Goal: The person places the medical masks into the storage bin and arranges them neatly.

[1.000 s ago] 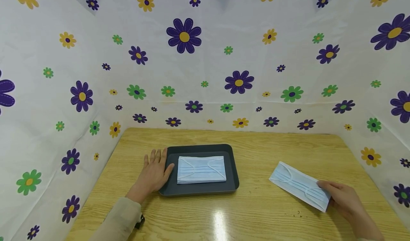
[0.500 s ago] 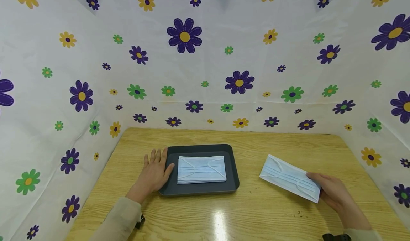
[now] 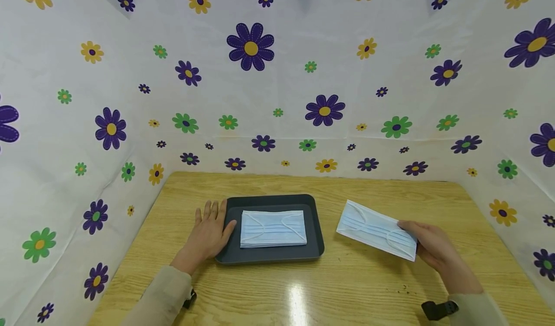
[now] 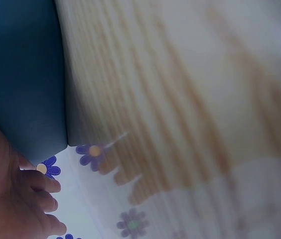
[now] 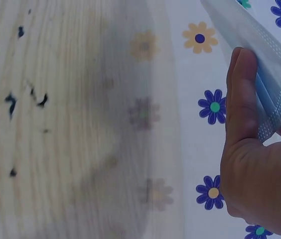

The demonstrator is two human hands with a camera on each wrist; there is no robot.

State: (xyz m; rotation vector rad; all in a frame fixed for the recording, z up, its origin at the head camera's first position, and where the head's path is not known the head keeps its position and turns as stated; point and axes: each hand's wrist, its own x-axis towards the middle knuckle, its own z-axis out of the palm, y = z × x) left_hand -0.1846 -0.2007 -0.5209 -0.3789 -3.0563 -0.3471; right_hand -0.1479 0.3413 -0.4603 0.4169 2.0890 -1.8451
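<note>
My right hand (image 3: 427,244) pinches a light blue face mask (image 3: 376,230) by its right end, holding it tilted over the table to the right of the tray. In the right wrist view the fingers (image 5: 242,94) lie along one side of that mask (image 5: 272,79). A dark grey tray (image 3: 277,255) stands left of it, with a neat stack of blue face masks (image 3: 273,229) inside, white ear loops on top. My left hand (image 3: 205,237) rests at the tray's left rim, fingers straight; the left wrist view shows it beside the tray wall (image 4: 23,74).
The wooden table (image 3: 347,292) is glossy, with small dark marks near its right front. A white cloth (image 3: 277,75) printed with flowers closes off the back and both sides.
My right hand has moved left and slightly away from me with the mask, bringing it nearer the tray. The left hand, tray and stack have stayed put.
</note>
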